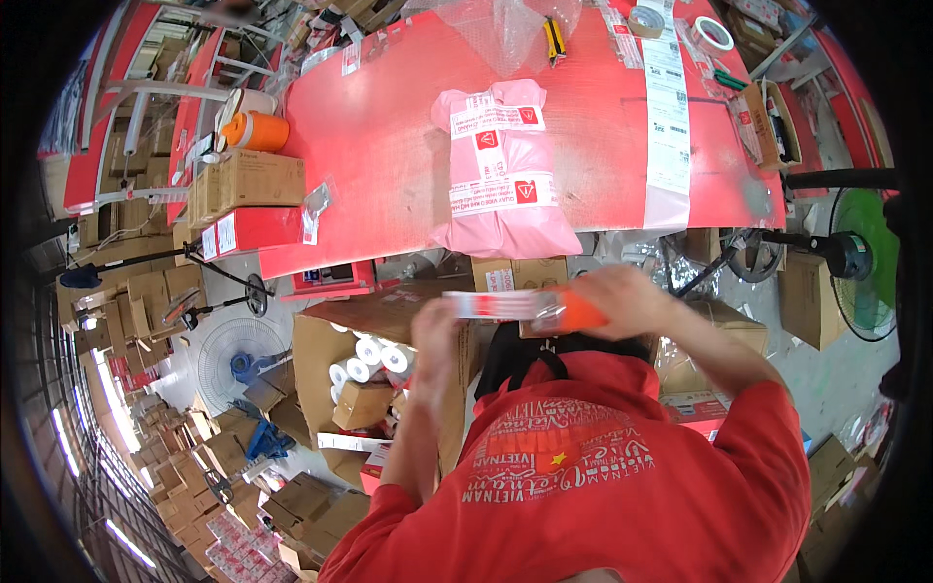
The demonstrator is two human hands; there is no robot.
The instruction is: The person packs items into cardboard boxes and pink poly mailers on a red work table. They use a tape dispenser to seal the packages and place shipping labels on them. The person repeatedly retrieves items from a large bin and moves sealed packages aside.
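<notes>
In front of my chest, over the table's near edge, I hold up an orange tape dispenser (pixel 580 310) in my right hand (pixel 627 297). A strip of white-and-red printed tape (pixel 491 305) runs from it across to my left hand (pixel 434 330), whose fingers are closed on the strip's end; both hands are somewhat blurred. Beyond them on the red table (pixel 369 146) lies a pink plastic-wrapped parcel (pixel 501 209). Bands of similar white-and-red tape cross the parcel along and across. Neither hand touches it.
Brown cartons (pixel 258 180) and an orange roll-shaped object (pixel 258 131) stand at the table's left. A label strip (pixel 668 126), tape rolls (pixel 712 36) and a yellow-black cutter (pixel 555 41) lie on the right and far side. Below left, an open carton (pixel 321 364) holds white rolls.
</notes>
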